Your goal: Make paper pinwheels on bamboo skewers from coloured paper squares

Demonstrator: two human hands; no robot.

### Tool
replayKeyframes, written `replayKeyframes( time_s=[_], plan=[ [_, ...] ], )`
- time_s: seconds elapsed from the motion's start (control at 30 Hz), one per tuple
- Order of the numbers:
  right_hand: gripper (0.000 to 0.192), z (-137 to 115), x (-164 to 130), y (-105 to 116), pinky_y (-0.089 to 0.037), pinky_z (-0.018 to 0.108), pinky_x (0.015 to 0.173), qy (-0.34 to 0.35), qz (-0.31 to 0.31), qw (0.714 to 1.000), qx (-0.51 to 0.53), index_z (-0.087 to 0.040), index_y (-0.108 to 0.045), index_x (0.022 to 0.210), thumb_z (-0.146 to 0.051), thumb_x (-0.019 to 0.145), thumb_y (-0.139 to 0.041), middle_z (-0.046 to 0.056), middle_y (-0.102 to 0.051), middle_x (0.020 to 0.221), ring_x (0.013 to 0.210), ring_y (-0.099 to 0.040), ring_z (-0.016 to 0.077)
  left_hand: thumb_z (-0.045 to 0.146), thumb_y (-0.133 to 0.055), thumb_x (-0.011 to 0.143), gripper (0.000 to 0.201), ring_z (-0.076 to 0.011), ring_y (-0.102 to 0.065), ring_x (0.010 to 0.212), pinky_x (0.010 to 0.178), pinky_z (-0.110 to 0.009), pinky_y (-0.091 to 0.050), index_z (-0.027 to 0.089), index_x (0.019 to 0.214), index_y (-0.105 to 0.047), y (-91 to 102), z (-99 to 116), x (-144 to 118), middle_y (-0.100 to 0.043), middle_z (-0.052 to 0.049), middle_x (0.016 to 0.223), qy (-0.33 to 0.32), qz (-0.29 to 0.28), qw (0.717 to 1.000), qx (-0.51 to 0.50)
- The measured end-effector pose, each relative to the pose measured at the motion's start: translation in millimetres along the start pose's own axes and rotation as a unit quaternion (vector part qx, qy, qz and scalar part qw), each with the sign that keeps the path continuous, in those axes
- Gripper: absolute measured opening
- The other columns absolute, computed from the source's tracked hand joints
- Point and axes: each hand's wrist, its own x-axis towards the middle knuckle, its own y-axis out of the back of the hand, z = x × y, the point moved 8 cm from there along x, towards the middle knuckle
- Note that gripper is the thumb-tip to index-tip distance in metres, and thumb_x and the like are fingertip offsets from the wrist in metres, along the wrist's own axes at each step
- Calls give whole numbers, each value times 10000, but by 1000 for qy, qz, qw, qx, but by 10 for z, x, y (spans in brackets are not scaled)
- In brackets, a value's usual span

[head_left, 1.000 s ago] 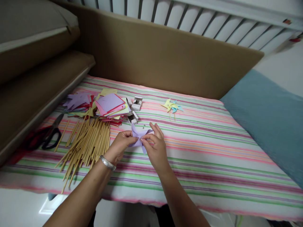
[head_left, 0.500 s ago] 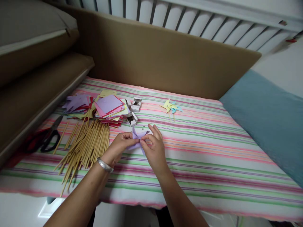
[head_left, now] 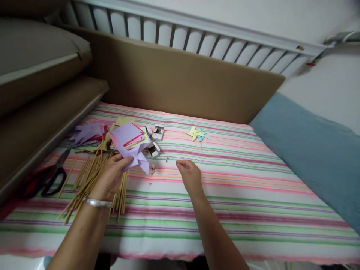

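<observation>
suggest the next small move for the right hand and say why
Perhaps bring the right hand to the pointed purple paper piece: only the left hand holds it, while the right hand is apart from it, beyond small silvery metal bits on the pink-and-green striped cloth. Whether the right fingertips pinch anything is unclear.

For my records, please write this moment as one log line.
left hand: holds cut purple paper | right hand: fingertips together, contents unclear, near small metal bits | around: sticks, boxes, scissors, pinwheels
</observation>
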Motion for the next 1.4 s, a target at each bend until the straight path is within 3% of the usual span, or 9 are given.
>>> replayKeyframes(
  time_s=[0.17, 0.3, 0.53, 0.7, 0.9, 1.03, 1.13, 1.23, 1.4],
  plan=[
    [233, 114, 187, -417, -463, 270, 775, 45, -74, 985, -147, -211, -691, 877, -149, 798, -480, 39, -675, 895, 859, -613, 167, 138, -752, 498, 202, -142, -637, 612, 624, -247, -537, 127, 691, -691, 135, 50, -9, -710, -29, 676, 13, 33, 998, -47],
    [234, 17, 232, -604, -417, 301, 827, 85, -122, 967, -207, -220, -699, 891, -118, 756, -538, 59, -668, 917, 917, -574, 205, 151, -750, 518, 226, -141, -643, 653, 666, -255, -540, 118, 733, -693, 169, 1, -20, -716, -38, 720, 25, 9, 997, -66],
    [215, -48, 238, -768, -382, 303, 741, 117, -159, 939, -282, -190, -690, 712, -106, 765, -499, 85, -638, 778, 812, -539, 213, 170, -742, 525, 192, -144, -635, 644, 680, -278, -526, 103, 694, -683, 172, -2, -28, -707, -57, 705, 40, -14, 996, -75],
    [223, 27, 207, -731, -394, 306, 730, 83, -136, 946, -281, -164, -672, 831, -92, 753, -476, 100, -652, 835, 834, -553, 224, 179, -746, 506, 229, -155, -633, 620, 661, -284, -502, 109, 717, -693, 91, -48, -25, -698, -43, 664, 34, -25, 998, -54],
    [154, 192, 252, -627, -409, 288, 649, 5, -115, 966, -231, -183, -664, 684, -141, 709, -518, 70, -656, 739, 714, -587, 194, 201, -762, 504, 219, -145, -620, 618, 680, -273, -468, 127, 703, -708, -5, -101, -27, -708, -35, 686, 15, -56, 998, -30],
    [134, 102, 163, -468, -434, 268, 634, -23, -114, 978, -174, -196, -637, 652, -171, 717, -523, 30, -661, 686, 680, -605, 170, 199, -752, 517, 222, -137, -607, 636, 688, -258, -444, 128, 725, -717, -32, -135, -7, -707, -32, 695, 6, -54, 998, 8],
    [139, -128, -26, -271, -473, 275, 641, -48, -97, 994, -24, -191, -631, 746, -291, 763, -535, 25, -676, 745, 697, -618, 172, 197, -744, 517, 207, -137, -593, 621, 677, -255, -432, 132, 711, -716, -74, -163, 2, -696, -22, 670, -3, -46, 998, 42],
    [137, -409, -199, -175, -487, 303, 663, -51, -104, 983, 141, -196, -633, 772, -319, 747, -577, 28, -673, 754, 717, -621, 184, 205, -745, 514, 196, -135, -580, 600, 659, -258, -432, 134, 694, -707, -174, -215, -19, -681, -12, 647, -6, -52, 997, 61],
    [59, -589, -230, -160, -460, 352, 849, -7, -90, 979, 184, -219, -667, 695, -241, 703, -613, 66, -571, 1221, 1087, -549, 235, 232, -749, 521, 214, -144, -579, 610, 663, -278, -446, 145, 709, -697, -411, -377, -91, -673, -11, 655, 4, -87, 994, 71]
  ],
)
